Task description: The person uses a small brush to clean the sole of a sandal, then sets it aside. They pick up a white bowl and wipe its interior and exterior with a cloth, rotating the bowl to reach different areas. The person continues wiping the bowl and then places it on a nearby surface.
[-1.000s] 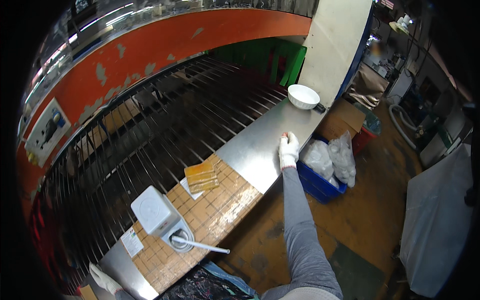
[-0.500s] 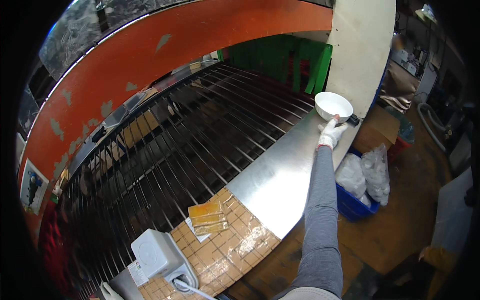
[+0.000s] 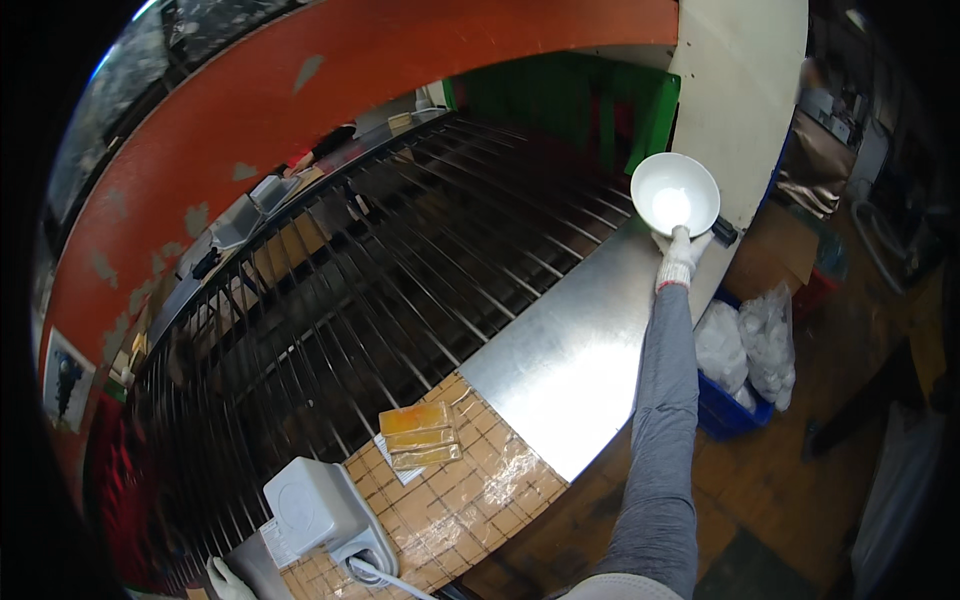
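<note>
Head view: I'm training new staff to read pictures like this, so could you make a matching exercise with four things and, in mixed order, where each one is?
Things
1. White bowl
2. Amber pieces
3. Blue bin
4. Left hand

Places
A. At the lower left of the picture
B. Beside the metal ledge, with plastic bags in it
C. In the right hand, whose thumb reaches inside
D. Over the grid-patterned brown sheet

Pairs: 1-C, 2-D, 3-B, 4-A

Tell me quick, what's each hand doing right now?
Left hand: partly cut off by the picture's edge; can't tell if open or closed.
Right hand: closed, holding the bowl.
</note>
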